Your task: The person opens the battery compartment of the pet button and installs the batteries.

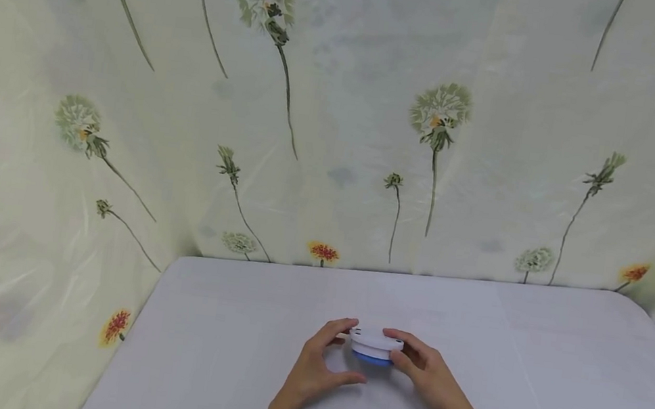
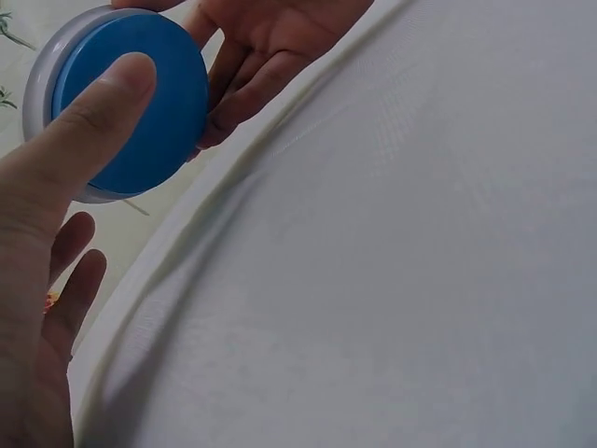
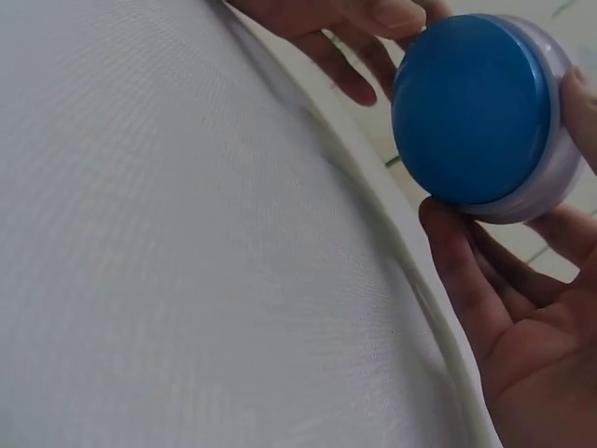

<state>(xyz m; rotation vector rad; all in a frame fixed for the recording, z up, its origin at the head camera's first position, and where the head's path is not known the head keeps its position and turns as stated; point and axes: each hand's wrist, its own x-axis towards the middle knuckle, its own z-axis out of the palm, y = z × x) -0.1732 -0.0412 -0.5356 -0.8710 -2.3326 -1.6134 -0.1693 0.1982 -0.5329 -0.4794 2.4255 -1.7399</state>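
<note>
A round, puck-like thing (image 1: 375,341), white on top with small dark marks and blue underneath, is held up over the white table. My right hand (image 1: 429,375) grips its right side between thumb and fingers. On the other side is my left hand (image 1: 310,369), a fingertip at the white rim and the thumb stretched out below the blue part. In the left wrist view that thumb (image 2: 103,107) overlaps the smooth blue face (image 2: 163,140). The right wrist view shows the blue face (image 3: 471,112) uncovered, with left fingers hanging apart beside it.
A white cloth (image 1: 214,327) covers the table, with rounded far corners. Behind and to the left hangs a pale sheet (image 1: 345,111) printed with dandelions and orange flowers. Two small dark things peek in at the bottom edge of the head view.
</note>
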